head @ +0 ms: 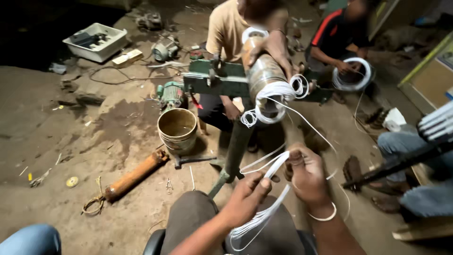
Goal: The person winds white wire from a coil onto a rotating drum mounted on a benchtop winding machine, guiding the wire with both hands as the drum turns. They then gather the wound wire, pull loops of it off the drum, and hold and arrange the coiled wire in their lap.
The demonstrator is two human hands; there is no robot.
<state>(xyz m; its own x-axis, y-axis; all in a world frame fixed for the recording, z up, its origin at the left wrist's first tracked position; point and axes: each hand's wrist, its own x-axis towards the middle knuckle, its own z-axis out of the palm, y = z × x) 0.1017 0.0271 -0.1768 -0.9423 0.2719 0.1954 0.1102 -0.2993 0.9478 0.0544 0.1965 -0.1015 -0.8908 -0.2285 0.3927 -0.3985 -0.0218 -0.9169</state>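
White wire bundle: thin, smooth strands, pinched by left hand and right hand grip.

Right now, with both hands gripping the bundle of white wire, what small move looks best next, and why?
Probably draw the white wire bundle gently back towards the body. The left hand and right hand both pinch it, yet strands to the metal cylinder hang in slack loops, while another person's hand steadies that cylinder.

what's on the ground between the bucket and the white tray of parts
In the head view, between the bucket and the white tray lie a small green motor, a grey motor farther back, and a dark cable on the dirt floor.
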